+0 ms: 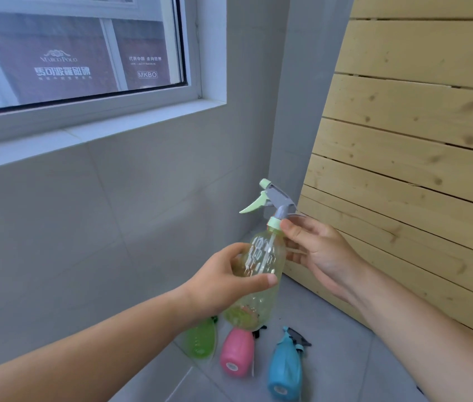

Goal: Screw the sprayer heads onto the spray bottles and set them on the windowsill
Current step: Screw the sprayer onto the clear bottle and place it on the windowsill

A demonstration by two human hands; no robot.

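My left hand (223, 281) grips the body of a clear yellow-green spray bottle (261, 265), held upright in the air. A grey and mint sprayer head (273, 200) sits on its neck, nozzle pointing left. My right hand (316, 250) is beside the neck, thumb tip touching the mint collar (274, 221), its fingers behind the bottle. The white windowsill (90, 134) runs along the upper left, with nothing on it. On the floor below lie a green bottle (202, 340), a pink bottle (236, 355) and a blue bottle (286, 367) with a sprayer head on it.
A grey tiled wall (99, 227) stands under the window (70, 53). A pale wooden slatted panel (418, 155) leans at the right, close to my right hand. The grey tiled floor (345, 358) lies below.
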